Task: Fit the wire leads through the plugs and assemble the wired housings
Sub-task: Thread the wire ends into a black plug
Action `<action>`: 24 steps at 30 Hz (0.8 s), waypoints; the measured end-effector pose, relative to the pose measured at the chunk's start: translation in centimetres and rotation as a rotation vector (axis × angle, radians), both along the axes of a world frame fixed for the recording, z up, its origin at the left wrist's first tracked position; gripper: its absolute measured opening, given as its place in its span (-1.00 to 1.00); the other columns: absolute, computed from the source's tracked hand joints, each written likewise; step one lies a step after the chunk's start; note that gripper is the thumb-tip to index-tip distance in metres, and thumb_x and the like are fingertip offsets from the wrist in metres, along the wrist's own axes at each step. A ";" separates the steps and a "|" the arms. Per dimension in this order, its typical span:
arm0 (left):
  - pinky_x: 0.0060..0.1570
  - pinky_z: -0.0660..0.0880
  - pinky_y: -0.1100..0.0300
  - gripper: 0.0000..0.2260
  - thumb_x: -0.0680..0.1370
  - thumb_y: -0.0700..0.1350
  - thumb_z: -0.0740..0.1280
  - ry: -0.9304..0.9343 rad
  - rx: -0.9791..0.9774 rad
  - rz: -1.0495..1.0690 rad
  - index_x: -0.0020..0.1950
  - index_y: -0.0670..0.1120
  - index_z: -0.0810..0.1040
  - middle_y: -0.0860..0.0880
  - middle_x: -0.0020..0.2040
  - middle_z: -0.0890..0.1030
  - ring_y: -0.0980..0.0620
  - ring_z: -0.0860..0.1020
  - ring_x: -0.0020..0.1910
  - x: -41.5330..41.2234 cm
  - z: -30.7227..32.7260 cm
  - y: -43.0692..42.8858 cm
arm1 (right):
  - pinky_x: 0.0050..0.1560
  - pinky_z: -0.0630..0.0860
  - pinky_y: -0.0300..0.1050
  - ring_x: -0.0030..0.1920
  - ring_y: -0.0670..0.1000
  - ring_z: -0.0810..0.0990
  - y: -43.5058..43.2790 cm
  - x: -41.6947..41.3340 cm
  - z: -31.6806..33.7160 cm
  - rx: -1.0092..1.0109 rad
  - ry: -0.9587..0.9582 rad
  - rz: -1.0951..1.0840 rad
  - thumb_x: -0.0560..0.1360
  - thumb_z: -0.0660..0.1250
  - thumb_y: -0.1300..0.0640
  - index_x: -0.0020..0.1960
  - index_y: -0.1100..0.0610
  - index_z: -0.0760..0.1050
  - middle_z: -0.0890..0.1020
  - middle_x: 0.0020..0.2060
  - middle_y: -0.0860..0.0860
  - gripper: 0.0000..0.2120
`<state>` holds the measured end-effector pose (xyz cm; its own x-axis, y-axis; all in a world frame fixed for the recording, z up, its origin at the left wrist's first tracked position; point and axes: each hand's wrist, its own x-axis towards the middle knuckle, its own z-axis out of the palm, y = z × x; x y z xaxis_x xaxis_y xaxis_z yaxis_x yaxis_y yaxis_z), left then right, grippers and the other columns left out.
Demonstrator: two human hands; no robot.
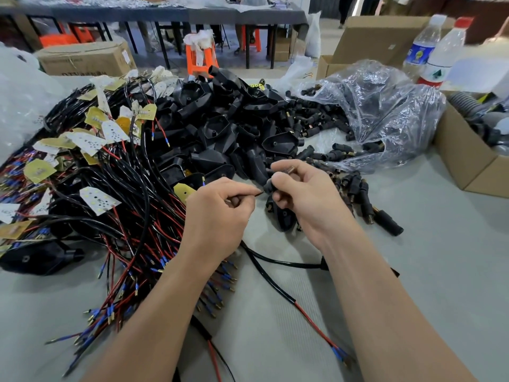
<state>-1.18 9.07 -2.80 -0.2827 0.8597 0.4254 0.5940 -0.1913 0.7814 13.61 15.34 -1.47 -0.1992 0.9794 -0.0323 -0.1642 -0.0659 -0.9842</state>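
My left hand (220, 213) pinches the tip of a thin wire lead (259, 192) between thumb and forefinger, at the mouth of a small black plug (269, 186). My right hand (305, 194) grips that plug with curled fingers; a brass end (290, 169) shows above its forefinger. A black housing (282, 219) hangs below the right palm, partly hidden. A black cable with red and blue leads (278, 288) trails across the table between my forearms.
A tangle of black and red wires with small circuit boards (110, 172) fills the left. A heap of black housings (220, 128) lies behind my hands. Loose plugs (355, 194) spill from a clear bag (385, 111). Cardboard boxes (468, 161) and bottles (440, 56) stand right.
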 end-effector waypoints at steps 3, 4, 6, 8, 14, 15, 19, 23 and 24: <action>-0.17 0.52 0.42 -0.77 0.49 -0.20 0.51 -0.053 0.017 0.074 0.06 0.09 0.75 0.20 -0.27 0.67 0.21 0.62 -0.22 0.1 0.2 -0.1 | -0.27 0.50 -0.17 -0.29 0.01 0.56 -0.3 -0.3 -0.2 0.012 -0.048 0.055 0.56 0.36 0.37 0.11 0.20 0.59 0.61 -0.23 0.15 -0.83; -0.14 0.51 0.46 -0.72 0.49 -0.18 0.53 -0.086 0.003 0.082 0.16 0.09 0.72 0.23 -0.25 0.68 0.25 0.63 -0.21 0.2 0.3 -0.1 | -0.25 0.51 -0.16 -0.28 0.03 0.57 -0.4 -0.4 -0.3 0.009 -0.048 0.063 0.55 0.37 0.37 0.11 0.19 0.59 0.62 -0.24 0.15 -0.82; -0.09 0.52 0.49 -0.59 0.47 -0.16 0.56 -0.135 -0.031 0.052 0.29 0.07 0.65 0.28 -0.19 0.69 0.31 0.65 -0.17 0.2 0.3 -0.1 | -0.25 0.52 -0.15 -0.29 0.04 0.58 -0.6 -0.6 -0.4 -0.005 -0.021 0.054 0.54 0.38 0.37 0.10 0.19 0.57 0.62 -0.28 0.13 -0.82; 0.04 0.50 0.49 -0.52 0.44 -0.10 0.60 -0.134 -0.035 0.034 0.34 0.08 0.63 0.25 -0.08 0.70 0.36 0.63 -0.05 0.1 0.3 -0.1 | -0.29 0.51 -0.16 -0.33 0.04 0.56 -0.5 -0.8 -0.3 -0.028 0.058 0.018 0.52 0.39 0.40 0.08 0.20 0.52 0.62 -0.31 0.11 -0.81; 0.35 0.20 0.31 -0.91 0.45 0.02 0.56 0.210 -0.038 0.145 -0.06 0.12 0.75 0.16 0.26 0.64 0.17 0.40 0.37 -0.9 0.4 0.6 | -0.39 0.47 -0.26 -0.40 0.00 0.50 0.0 -0.3 0.1 -0.106 0.293 -0.035 0.54 0.37 0.42 -0.03 0.16 0.50 0.61 -0.38 0.05 -0.81; 0.33 0.21 0.30 -0.98 0.46 0.00 0.55 0.188 -0.059 0.130 -0.13 0.12 0.75 0.16 0.23 0.66 0.17 0.41 0.35 -0.9 0.3 0.6 | -0.39 0.46 -0.27 -0.41 0.00 0.49 0.0 -0.2 0.1 -0.110 0.308 -0.028 0.53 0.37 0.42 -0.03 0.16 0.50 0.60 -0.38 0.04 -0.81; 0.30 0.16 0.46 -0.95 0.45 -0.04 0.57 0.164 -0.017 0.070 -0.17 0.12 0.77 0.30 0.10 0.62 0.30 0.36 0.25 -0.5 0.0 0.6 | -0.41 0.43 -0.26 -0.44 -0.05 0.50 -0.4 -0.5 -0.1 -0.062 0.187 0.019 0.49 0.41 0.44 -0.01 0.21 0.54 0.58 -0.39 0.04 -0.82; 0.34 0.28 0.20 -0.96 0.42 -0.01 0.60 0.177 0.037 0.078 -0.18 0.10 0.77 0.33 0.06 0.58 0.29 0.37 0.23 -0.4 -0.1 0.4 | -0.40 0.41 -0.26 -0.41 -0.09 0.49 -0.7 -1.0 -0.2 -0.046 0.057 0.080 0.51 0.42 0.37 -0.05 0.17 0.61 0.58 -0.42 -0.05 -0.88; 0.35 0.30 0.16 -0.95 0.41 0.00 0.60 0.166 0.036 0.085 -0.18 0.11 0.77 0.33 0.05 0.59 0.27 0.38 0.24 -0.4 -0.1 0.3 | -0.39 0.40 -0.26 -0.41 -0.08 0.49 -0.7 -1.0 -0.2 -0.047 0.042 0.091 0.53 0.41 0.35 -0.07 0.15 0.62 0.58 -0.42 -0.04 -0.88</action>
